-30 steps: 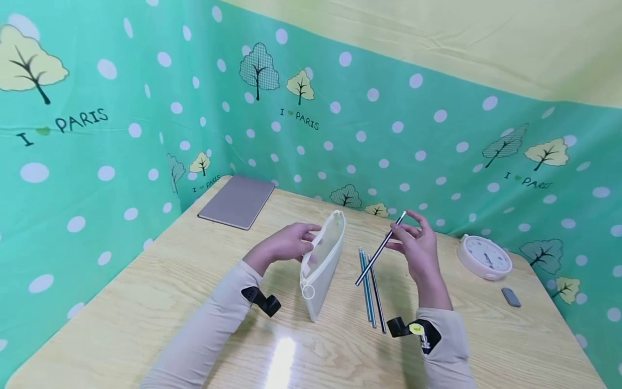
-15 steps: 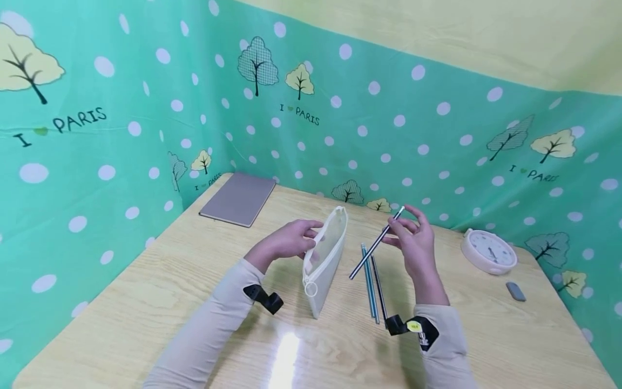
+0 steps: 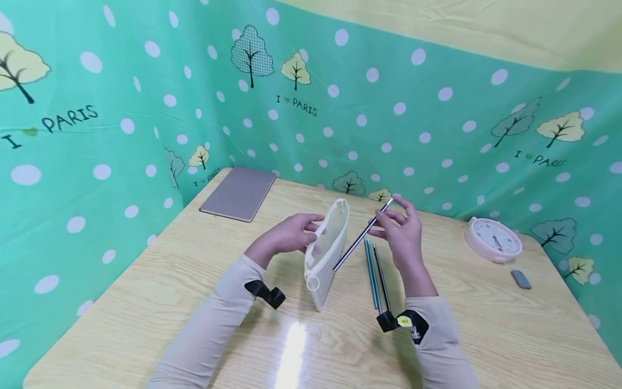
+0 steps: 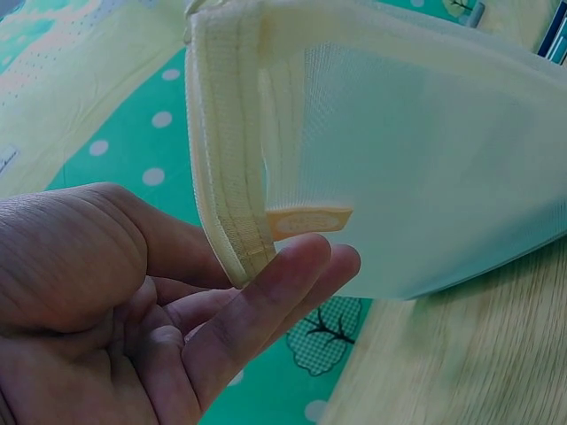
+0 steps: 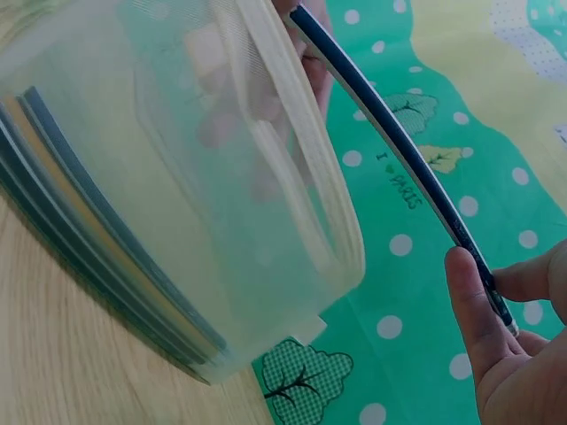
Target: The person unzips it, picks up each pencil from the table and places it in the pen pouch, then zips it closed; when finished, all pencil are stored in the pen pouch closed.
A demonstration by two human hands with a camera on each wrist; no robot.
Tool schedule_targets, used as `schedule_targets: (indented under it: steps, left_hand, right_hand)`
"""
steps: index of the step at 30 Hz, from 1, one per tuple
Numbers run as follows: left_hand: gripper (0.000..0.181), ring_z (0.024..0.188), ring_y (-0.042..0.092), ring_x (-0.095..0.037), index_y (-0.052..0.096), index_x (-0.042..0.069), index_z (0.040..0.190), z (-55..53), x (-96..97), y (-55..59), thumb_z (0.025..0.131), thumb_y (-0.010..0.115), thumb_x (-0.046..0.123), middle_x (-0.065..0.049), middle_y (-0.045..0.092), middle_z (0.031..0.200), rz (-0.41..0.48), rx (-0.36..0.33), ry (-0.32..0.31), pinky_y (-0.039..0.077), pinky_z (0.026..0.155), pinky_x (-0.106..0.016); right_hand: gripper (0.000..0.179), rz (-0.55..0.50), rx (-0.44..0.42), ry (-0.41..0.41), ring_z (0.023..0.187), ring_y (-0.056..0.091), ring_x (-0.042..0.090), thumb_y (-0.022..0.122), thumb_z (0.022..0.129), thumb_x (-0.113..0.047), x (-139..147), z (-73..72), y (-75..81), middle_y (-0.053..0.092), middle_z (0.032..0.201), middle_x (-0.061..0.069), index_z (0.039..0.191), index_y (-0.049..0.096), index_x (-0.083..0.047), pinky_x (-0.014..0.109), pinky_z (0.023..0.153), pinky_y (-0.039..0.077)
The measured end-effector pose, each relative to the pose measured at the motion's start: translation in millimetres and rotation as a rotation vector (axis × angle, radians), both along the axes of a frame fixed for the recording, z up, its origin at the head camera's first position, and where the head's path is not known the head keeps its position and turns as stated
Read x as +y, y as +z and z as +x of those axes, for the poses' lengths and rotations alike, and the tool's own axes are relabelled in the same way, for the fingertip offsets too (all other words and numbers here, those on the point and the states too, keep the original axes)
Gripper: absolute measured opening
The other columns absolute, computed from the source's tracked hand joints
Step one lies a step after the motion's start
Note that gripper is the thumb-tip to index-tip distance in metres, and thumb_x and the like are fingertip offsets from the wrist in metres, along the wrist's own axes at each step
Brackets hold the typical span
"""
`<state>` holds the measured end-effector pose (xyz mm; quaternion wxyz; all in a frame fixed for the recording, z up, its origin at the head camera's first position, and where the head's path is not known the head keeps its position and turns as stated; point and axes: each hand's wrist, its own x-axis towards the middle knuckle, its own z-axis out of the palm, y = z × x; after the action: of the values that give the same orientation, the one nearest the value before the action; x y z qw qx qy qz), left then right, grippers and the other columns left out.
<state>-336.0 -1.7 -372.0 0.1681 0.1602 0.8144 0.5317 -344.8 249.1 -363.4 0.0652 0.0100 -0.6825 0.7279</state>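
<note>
My left hand [image 3: 286,235] holds the side of a translucent white zip pouch [image 3: 326,273] by its open mouth, thumb and fingers on the zip edge [image 4: 232,212]. The pouch stands tilted on edge with its mouth upward. Through its wall in the right wrist view, several pencils [image 5: 133,248] show lying along the bottom. My right hand [image 3: 404,237] pinches a dark striped pencil [image 3: 360,237] near its upper end. That pencil slants down to the left, its lower tip beside the pouch in the head view. Blue and dark pencils [image 3: 373,275] lie on the table below.
A grey-brown notebook [image 3: 239,193] lies at the back left of the wooden table [image 3: 146,302]. A round white clock [image 3: 494,239] and a small grey eraser-like block [image 3: 521,279] sit to the right. A green printed curtain [image 3: 413,119] hangs behind.
The right hand has moved left with the striped pencil, bringing the lower tip to the pouch. The left hand keeps its hold on the pouch. The head view has shifted slightly.
</note>
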Motion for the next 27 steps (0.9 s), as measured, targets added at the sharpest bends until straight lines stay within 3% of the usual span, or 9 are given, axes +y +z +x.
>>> schedule_targets:
  steps: [19,27]
  left_hand:
    - [0.061,0.097,0.075,-0.036,0.031,-0.009,0.157,1.6,1.7,0.3,0.098,0.045,-0.008,-0.033,0.056,0.142,0.02,-0.017,-0.013,0.066,0.074,-0.037]
    - [0.061,0.105,0.072,-0.035,0.032,-0.008,0.157,1.6,1.4,2.2,0.097,0.047,-0.007,-0.031,0.057,0.143,-0.022,0.009,-0.011,0.066,0.074,-0.036]
  right_hand:
    - [0.062,-0.06,0.015,-0.053,0.077,0.073,0.009,0.061,0.101,0.0,-21.2,8.5,-4.4,0.058,0.106,0.007,0.156,0.034,-0.009,0.03,0.075,0.065]
    - [0.057,-0.06,0.104,-0.045,0.078,0.074,0.01,0.06,0.102,0.001,-27.8,13.2,-2.2,0.061,0.104,0.005,0.152,0.035,-0.009,0.029,0.073,0.065]
